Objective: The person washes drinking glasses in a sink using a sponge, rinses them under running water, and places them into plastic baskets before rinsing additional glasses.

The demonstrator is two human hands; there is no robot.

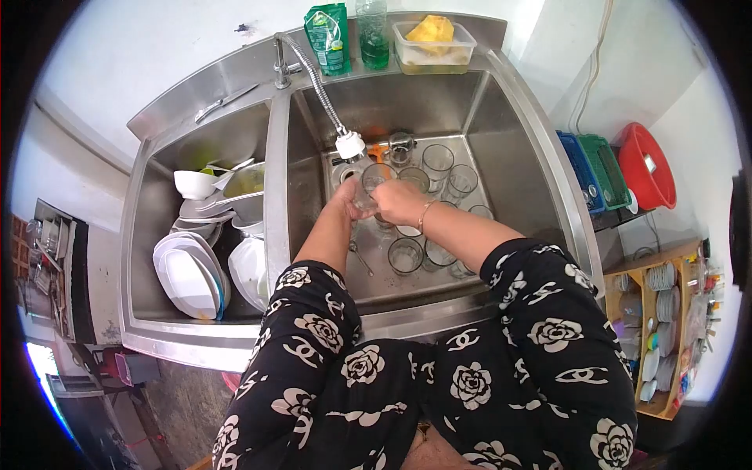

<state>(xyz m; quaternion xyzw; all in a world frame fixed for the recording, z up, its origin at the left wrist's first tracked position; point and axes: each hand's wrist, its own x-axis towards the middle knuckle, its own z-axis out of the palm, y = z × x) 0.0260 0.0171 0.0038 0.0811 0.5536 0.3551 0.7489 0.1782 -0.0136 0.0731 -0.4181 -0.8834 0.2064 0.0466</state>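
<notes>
Under the white faucet head [350, 144], a clear drinking glass [377, 177] is held between my two hands. My left hand [352, 197] is closed around its left side, its fingers partly hidden. My right hand [399, 202] grips the glass from the right, with the back of the hand toward me. Several other glasses stand on the basin floor around my hands, among them a glass [438, 159] to the upper right and a glass [406, 255] below my right hand. A spoon [360, 258] lies on the basin floor below my left hand.
The left basin holds stacked white plates [186, 274] and a white bowl [194, 184]. Along the back ledge stand a green pouch [327, 39], a green-liquid bottle [373, 35] and a plastic tub [435, 59] with a yellow sponge or cloth. Beyond the right edge is a red basin [647, 166].
</notes>
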